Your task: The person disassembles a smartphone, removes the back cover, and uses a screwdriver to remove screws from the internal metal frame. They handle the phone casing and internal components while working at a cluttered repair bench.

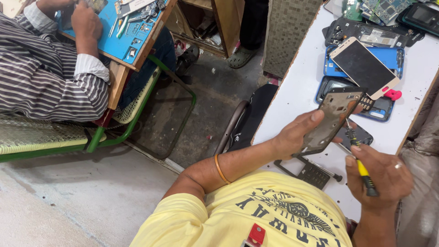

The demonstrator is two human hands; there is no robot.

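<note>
The left hand [297, 135] holds a phone frame [334, 121] up over the white worktop [297, 87]. Its fingers are wrapped round the frame's lower half, with the thumb lying on the front. The frame is tilted, its top end pointing up and to the right.

The right hand [382, 176] holds a small screwdriver [361, 167] with a yellow and black handle. Its fingers are closed round the handle, and the thin tip touches the frame's right edge.

On the worktop, behind the frame, lies a white and gold phone [363, 67] on a blue case [391, 57]. A small pink thing [392, 94] lies just beside the phone. Green circuit boards [382, 8] sit at the far end.

To the left, another person in a striped shirt [41, 73] works at a blue mat [116, 34] on a wooden desk.
</note>
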